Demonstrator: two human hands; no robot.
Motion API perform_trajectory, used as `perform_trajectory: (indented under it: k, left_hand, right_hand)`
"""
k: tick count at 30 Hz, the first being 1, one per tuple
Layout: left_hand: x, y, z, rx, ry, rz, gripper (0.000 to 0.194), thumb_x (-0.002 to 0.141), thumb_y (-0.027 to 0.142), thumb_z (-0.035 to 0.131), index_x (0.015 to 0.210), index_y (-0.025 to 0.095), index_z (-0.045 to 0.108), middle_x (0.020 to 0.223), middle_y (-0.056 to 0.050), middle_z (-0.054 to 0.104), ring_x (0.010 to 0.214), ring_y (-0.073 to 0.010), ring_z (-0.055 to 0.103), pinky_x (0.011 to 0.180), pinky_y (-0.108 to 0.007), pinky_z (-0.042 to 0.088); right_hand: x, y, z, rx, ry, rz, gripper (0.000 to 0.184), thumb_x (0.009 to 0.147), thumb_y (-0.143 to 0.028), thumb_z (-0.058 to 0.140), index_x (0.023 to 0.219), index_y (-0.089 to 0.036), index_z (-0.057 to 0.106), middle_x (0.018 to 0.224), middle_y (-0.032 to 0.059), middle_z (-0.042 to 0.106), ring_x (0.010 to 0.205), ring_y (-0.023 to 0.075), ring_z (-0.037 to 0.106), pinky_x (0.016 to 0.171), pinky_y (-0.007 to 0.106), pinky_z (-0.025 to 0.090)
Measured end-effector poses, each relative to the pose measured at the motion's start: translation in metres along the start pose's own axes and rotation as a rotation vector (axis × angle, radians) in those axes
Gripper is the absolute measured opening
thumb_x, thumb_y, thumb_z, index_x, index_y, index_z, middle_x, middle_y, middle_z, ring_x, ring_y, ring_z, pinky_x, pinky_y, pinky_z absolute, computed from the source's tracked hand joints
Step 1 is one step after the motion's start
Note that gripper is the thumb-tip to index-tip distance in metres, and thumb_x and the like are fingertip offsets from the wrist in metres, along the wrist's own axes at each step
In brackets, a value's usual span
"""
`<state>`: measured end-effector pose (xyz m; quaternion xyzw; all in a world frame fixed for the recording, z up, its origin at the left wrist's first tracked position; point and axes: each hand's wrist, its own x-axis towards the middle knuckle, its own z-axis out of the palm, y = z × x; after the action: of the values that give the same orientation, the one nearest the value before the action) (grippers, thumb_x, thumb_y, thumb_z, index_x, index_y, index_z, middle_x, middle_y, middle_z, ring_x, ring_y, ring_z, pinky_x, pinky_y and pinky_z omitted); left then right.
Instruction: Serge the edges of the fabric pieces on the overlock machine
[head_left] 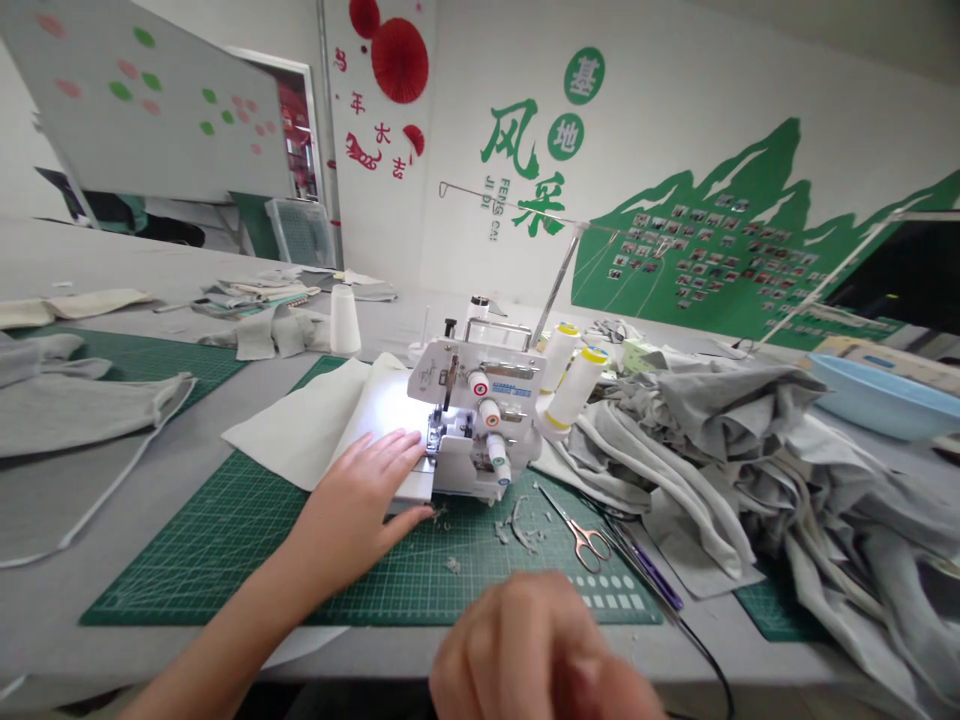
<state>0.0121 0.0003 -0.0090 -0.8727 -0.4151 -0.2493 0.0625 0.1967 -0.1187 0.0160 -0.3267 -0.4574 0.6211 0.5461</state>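
Note:
A white overlock sewing machine (480, 400) stands on the green cutting mat (285, 560), its lamp lit over the needle area. Pale fabric (300, 420) lies to the left of the needle and under the presser area. My left hand (360, 490) rests flat on this fabric with fingers stretched toward the presser foot and the thumb apart at the machine's front edge. Close to the camera, my right hand (532, 650) is raised before the table edge, slightly blurred. Its fingers are curled closed, and anything inside them is hidden.
Small scissors (585, 540) and purple-handled tweezers (652, 570) lie right of the machine, near grey thread scraps. A big heap of grey fabric (720, 450) fills the right side, beside a blue basin (885, 395). Thread cones (574, 390) stand behind; grey pieces (75, 420) lie left.

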Motion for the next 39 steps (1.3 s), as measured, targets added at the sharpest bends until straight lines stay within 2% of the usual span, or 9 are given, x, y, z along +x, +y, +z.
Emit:
perform_trajectory:
  k: [3,7,10,14,17,22,28,33,39]
  left_hand:
    - [0.002,-0.001,-0.002,0.018,-0.005,0.0,0.058,0.087,0.042,0.068,0.138,0.016,0.055,0.146,-0.012,0.056,0.133,-0.0316,0.053,0.113,-0.053,0.04]
    - [0.005,-0.004,-0.012,0.023,-0.056,0.012,0.058,0.087,0.041,0.065,0.139,0.017,0.056,0.147,-0.011,0.056,0.133,-0.0309,0.053,0.112,-0.049,0.042]
    - [0.008,-0.008,-0.018,0.012,-0.119,0.04,0.054,0.09,0.032,0.053,0.142,0.017,0.055,0.149,-0.009,0.053,0.136,-0.0283,0.051,0.113,-0.047,0.04]
    - [0.012,-0.011,-0.019,0.005,-0.155,0.037,0.052,0.091,0.025,0.043,0.141,0.016,0.056,0.149,-0.007,0.054,0.135,-0.0268,0.05,0.111,-0.046,0.04]
    - [0.016,-0.011,-0.018,0.013,-0.153,0.017,0.05,0.092,0.025,0.04,0.139,0.017,0.058,0.147,-0.008,0.055,0.133,-0.0282,0.051,0.106,-0.047,0.043]
    - [0.021,-0.011,-0.02,-0.007,-0.168,0.003,0.05,0.094,0.027,0.038,0.138,0.016,0.059,0.145,-0.009,0.057,0.128,-0.0313,0.053,0.101,-0.05,0.044]
    - [0.025,-0.017,-0.024,-0.143,-0.192,-0.021,0.049,0.095,0.031,0.037,0.137,0.02,0.06,0.144,-0.008,0.058,0.126,-0.0318,0.053,0.102,-0.052,0.041]
    - [0.043,-0.041,-0.027,-0.731,-0.16,-0.288,0.042,0.084,0.046,0.056,0.113,0.022,0.074,0.125,-0.008,0.071,0.122,-0.0336,0.056,0.112,-0.051,0.034]
    - [0.094,-0.063,-0.021,-1.103,-0.091,-0.532,0.076,0.087,0.075,0.04,0.123,0.014,0.066,0.122,-0.018,0.071,0.119,-0.035,0.062,0.101,-0.049,0.048]
  right_hand:
    - [0.031,0.028,0.016,0.196,-0.033,0.031,0.049,0.075,-0.069,0.067,0.059,-0.022,0.063,0.039,-0.0083,0.035,0.035,0.0079,0.025,0.039,0.023,0.022]
    - [0.052,0.081,0.014,-0.218,0.123,0.154,0.025,0.082,-0.04,0.063,0.069,-0.018,0.065,0.047,-0.0052,0.047,0.041,0.0104,0.039,0.043,0.022,0.029]
    - [0.057,0.108,0.016,-0.525,0.17,-0.016,0.017,0.085,-0.018,0.055,0.08,-0.018,0.071,0.07,0.0019,0.064,0.065,0.0166,0.057,0.059,0.025,0.042]
    - [0.062,0.11,0.032,-0.62,0.035,-0.263,0.043,0.079,-0.003,0.057,0.117,-0.021,0.071,0.119,0.0072,0.069,0.11,0.024,0.062,0.095,0.033,0.048]
    - [0.071,0.105,0.046,-0.59,-0.045,-0.345,0.061,0.076,0.0,0.061,0.133,-0.021,0.062,0.135,0.0074,0.063,0.13,0.0268,0.054,0.112,0.039,0.039]
    - [0.095,0.114,0.064,-0.67,-0.054,-0.361,0.054,0.082,-0.003,0.063,0.131,-0.023,0.062,0.12,0.0051,0.071,0.12,0.0267,0.062,0.106,0.039,0.048]
    - [0.117,0.132,0.077,-0.842,-0.102,-0.416,0.049,0.089,-0.002,0.055,0.126,-0.031,0.068,0.11,0.0026,0.076,0.109,0.0268,0.068,0.11,0.046,0.045]
    - [0.11,0.126,0.079,-0.698,0.078,-0.34,0.059,0.086,-0.011,0.064,0.144,-0.02,0.054,0.132,0.0082,0.067,0.123,0.0298,0.062,0.107,0.043,0.048]
    - [0.107,0.119,0.075,-0.574,0.028,-0.198,0.086,0.08,-0.014,0.066,0.158,-0.012,0.029,0.159,0.0137,0.04,0.146,0.0317,0.039,0.118,0.048,0.032]
